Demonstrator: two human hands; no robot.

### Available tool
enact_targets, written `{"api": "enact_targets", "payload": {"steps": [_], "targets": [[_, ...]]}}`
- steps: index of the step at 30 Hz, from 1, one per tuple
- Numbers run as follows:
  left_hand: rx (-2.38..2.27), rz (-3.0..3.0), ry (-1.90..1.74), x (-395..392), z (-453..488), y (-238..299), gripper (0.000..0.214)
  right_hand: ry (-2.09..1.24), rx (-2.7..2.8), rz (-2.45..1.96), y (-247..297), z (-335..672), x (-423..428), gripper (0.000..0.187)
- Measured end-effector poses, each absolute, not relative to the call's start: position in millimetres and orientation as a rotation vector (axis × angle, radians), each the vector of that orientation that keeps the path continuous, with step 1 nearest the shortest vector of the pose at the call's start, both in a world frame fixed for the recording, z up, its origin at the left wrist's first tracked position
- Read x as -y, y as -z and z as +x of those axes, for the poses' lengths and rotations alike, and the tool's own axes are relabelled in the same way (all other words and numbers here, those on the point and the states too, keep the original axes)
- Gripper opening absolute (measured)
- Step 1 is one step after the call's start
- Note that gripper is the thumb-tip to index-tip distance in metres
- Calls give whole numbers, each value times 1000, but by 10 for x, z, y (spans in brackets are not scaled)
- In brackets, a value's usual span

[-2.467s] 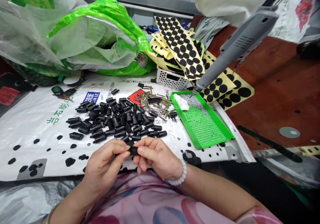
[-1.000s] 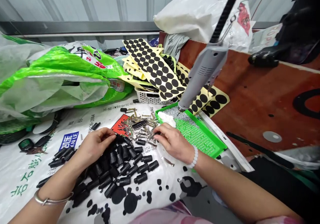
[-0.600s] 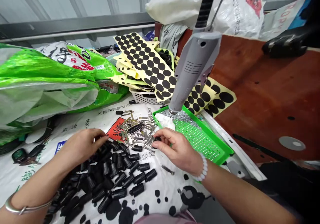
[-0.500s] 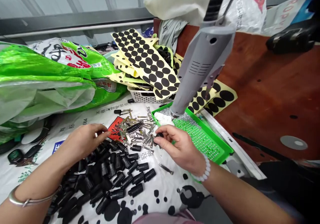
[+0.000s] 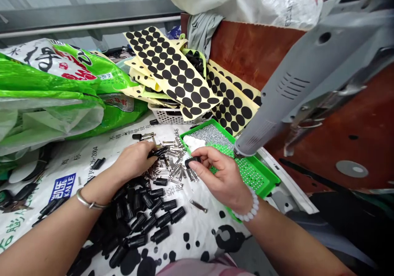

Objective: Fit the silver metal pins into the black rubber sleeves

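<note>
My right hand, with a pale bead bracelet on the wrist, pinches a small black plastic cap between thumb and fingers. My left hand reaches into a heap of small metal clips, its fingers curled at a slender black piece lying there. Whether the fingertips grip that piece or a clip is hidden. In front of my left forearm spreads a pile of black ribbed plastic caps. A single metal clip lies apart, below my right hand.
A grey electric screwdriver hangs at the right, its tip over a green perforated tray with small screws. Behind stands a white basket under sheets of black round stickers. A green plastic bag lies left.
My left hand has moved right and forward, from above the black caps to the clip heap. The screwdriver has swung right. My right hand still holds its cap, now turned more sideways.
</note>
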State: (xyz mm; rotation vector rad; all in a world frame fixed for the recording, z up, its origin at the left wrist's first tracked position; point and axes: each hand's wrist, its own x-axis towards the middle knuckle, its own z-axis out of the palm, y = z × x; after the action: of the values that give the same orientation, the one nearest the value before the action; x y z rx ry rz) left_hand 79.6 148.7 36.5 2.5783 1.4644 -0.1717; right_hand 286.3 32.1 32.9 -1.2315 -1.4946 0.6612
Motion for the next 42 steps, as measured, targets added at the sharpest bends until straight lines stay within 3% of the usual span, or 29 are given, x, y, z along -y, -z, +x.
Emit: {"api": "enact_targets", "payload": {"steps": [15,25,33,42], "targets": [[-1858,2407,-39,-1702,511,-442,38,-641,1509,-1238,-320,2873,-308,13],[-1433,2367,-8,-1538,507,-304,24,-656,1486,-1253,-337,2863,-305,14],[-1413,2147,-281,-1513,541,-276,46,-648,1306,-1188,-361,2878,-315,14],[-972,2455,-25,-1107,938,-502,28,-652,1192,-1182,-436,2907,-326,13]]}}
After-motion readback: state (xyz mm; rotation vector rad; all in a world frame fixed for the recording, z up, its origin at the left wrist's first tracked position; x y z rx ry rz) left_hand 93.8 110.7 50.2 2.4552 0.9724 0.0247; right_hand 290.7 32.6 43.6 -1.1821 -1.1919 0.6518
